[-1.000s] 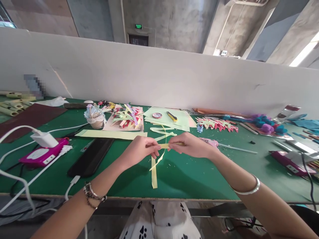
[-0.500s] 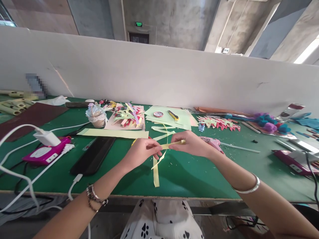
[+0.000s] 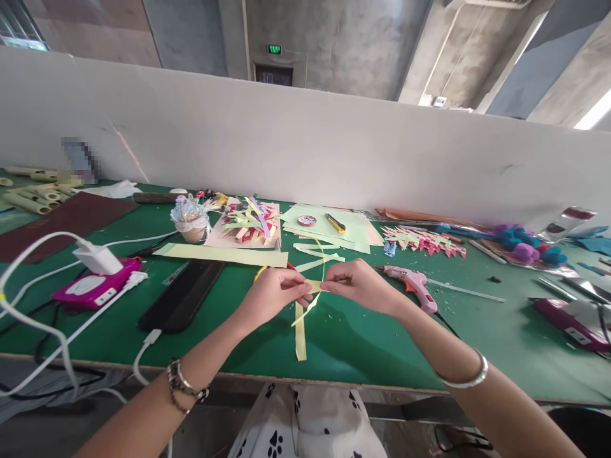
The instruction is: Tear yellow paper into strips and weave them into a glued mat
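My left hand (image 3: 273,295) and my right hand (image 3: 359,285) meet above the green table (image 3: 372,337), both pinching a pale yellow paper strip (image 3: 300,324). The strip's folded part sits between my fingertips, and its long tail hangs down onto the table toward the front edge. A thin curl of the same paper loops up behind my fingers. The fingertips of the two hands are almost touching.
A pink glue gun (image 3: 413,284) lies just right of my right hand. A black flat bar (image 3: 184,294) and a pink charger with white cables (image 3: 95,286) lie left. Cut paper sheets (image 3: 334,226), a yellow knife (image 3: 336,222) and coloured scraps (image 3: 248,222) lie behind, before a white partition (image 3: 305,146).
My right hand has moved left toward the left hand, so the stretch of strip held between them is shorter. The glue gun is now uncovered beside it.
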The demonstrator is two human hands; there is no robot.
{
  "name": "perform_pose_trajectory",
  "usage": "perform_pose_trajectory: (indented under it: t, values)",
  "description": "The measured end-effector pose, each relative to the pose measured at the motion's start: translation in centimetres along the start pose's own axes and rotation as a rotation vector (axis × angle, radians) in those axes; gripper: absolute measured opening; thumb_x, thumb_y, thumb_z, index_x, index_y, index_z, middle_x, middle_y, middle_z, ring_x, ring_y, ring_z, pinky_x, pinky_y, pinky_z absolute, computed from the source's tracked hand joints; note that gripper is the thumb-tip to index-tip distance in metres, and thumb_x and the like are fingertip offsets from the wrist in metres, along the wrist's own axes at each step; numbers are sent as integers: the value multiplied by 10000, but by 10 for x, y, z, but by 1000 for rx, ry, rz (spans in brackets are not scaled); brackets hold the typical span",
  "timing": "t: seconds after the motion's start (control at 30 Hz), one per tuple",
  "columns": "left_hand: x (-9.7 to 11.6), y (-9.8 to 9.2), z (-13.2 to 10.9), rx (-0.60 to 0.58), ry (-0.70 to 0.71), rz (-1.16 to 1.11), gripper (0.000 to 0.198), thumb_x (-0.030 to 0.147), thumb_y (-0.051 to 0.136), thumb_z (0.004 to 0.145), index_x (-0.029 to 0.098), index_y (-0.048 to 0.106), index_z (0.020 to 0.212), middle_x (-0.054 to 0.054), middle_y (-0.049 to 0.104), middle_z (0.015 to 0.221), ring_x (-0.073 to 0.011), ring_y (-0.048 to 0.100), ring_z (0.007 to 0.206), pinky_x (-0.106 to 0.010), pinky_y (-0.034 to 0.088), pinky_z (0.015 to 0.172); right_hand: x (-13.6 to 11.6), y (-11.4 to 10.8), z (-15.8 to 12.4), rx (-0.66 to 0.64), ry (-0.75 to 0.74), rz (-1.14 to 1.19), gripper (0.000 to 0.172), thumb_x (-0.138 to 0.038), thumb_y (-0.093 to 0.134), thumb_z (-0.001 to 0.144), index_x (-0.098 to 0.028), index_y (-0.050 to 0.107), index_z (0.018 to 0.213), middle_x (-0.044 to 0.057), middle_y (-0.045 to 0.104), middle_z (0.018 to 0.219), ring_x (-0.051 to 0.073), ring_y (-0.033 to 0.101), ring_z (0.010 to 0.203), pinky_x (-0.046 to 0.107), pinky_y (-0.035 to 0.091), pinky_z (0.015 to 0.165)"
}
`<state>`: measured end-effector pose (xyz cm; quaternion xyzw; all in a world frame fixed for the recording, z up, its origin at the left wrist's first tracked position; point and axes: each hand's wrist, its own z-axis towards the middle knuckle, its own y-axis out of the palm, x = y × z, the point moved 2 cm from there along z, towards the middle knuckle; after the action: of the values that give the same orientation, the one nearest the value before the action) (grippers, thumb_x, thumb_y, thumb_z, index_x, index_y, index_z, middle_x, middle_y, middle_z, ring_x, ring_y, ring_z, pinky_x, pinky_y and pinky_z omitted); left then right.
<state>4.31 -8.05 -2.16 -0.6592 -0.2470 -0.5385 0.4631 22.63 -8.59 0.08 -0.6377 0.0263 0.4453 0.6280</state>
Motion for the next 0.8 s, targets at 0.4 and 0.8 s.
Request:
perform_pose_trajectory:
  t: [0.4,0.8]
  values:
    - [0,4,6,4,39,-93,314,433,559,785,134,653,772,-23,626,655,-111,566,597,-236,477,622,-3,-2,-2,-8,26,19,282,-322,499,823,-166,470,590,-44,373,525,65,276,497,225,228,469]
    - [4,0,8,73,83,89,258,412,609,750,167,676,796,-18,655,683,-113,576,555,-229,470,562,-1,-10,-6,-53,68,105,294,-341,477,844,-157,591,645,-47,431,474,49,290,427,214,273,461]
